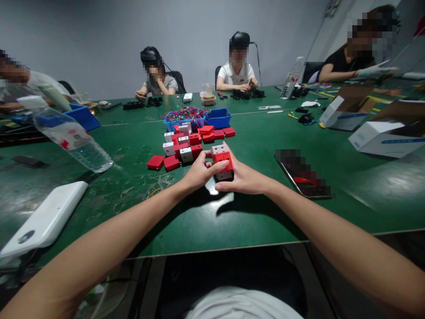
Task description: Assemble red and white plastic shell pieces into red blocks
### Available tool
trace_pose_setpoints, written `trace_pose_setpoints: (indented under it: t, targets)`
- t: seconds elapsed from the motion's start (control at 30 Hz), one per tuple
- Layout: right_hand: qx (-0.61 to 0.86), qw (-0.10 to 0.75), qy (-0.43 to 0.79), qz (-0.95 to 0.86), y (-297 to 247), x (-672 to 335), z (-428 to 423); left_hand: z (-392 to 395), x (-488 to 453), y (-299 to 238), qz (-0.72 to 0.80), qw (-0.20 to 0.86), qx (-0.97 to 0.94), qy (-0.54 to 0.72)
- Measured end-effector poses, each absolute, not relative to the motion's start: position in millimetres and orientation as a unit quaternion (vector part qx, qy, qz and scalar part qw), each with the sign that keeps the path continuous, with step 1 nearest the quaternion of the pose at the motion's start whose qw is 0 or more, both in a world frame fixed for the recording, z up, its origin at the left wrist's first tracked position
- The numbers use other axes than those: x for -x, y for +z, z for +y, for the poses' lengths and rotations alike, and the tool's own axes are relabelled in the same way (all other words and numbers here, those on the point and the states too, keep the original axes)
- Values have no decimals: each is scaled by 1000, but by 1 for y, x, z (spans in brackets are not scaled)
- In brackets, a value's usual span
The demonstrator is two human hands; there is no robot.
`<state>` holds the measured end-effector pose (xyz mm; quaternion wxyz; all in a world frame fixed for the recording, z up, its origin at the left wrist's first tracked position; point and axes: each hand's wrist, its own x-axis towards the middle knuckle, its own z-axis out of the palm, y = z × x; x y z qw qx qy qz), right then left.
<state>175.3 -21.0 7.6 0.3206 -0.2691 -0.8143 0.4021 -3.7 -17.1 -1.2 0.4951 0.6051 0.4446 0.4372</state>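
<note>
Between my two hands is a small red-and-white box (pixel 222 156), held just above the green table (pixel 186 221). My left hand (pixel 201 170) grips it from the left, thumb laid across its red face. Around its right side curls my right hand (pixel 242 175), the thumb below the box. Just beyond my left hand lies a cluster of similar small boxes, some red (pixel 171 163), some white (pixel 186 154). Behind the cluster stands a blue bin (pixel 171 126) heaped with thin coloured wires (pixel 186 114), beside another blue bin (pixel 223 118).
At left are a tilted plastic bottle (pixel 75 137) and a white power bank (pixel 46 217). A phone (pixel 300 175) lies to the right, with white cartons (pixel 388 137) farther right. Several people sit around the table; one (pixel 237 71) handles black parts opposite me.
</note>
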Motion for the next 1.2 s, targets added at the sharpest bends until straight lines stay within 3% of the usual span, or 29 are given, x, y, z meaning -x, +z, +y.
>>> trace_pose_setpoints:
  t: [0.13,0.33,0.67,0.8,1.07,1.2]
  targets:
    - [270,317,424,-804,8,-173,-22,-15,2,-2,434,515,-567,474]
    - [327,396,533,-672,11,-160,-21,-14,5,4,426,503,-606,445]
    - [417,511,598,-454,26,-127,-6,-23,1,5,466,279,-728,418]
    - [409,548,583,-439,19,-119,0,-24,2,-1,486,248,-732,407]
    - [380,550,514,-538,15,-124,-7,-22,3,-7,464,330,-681,461]
    - [392,544,456,-585,13,-127,-7,-22,6,-2,443,329,-721,419]
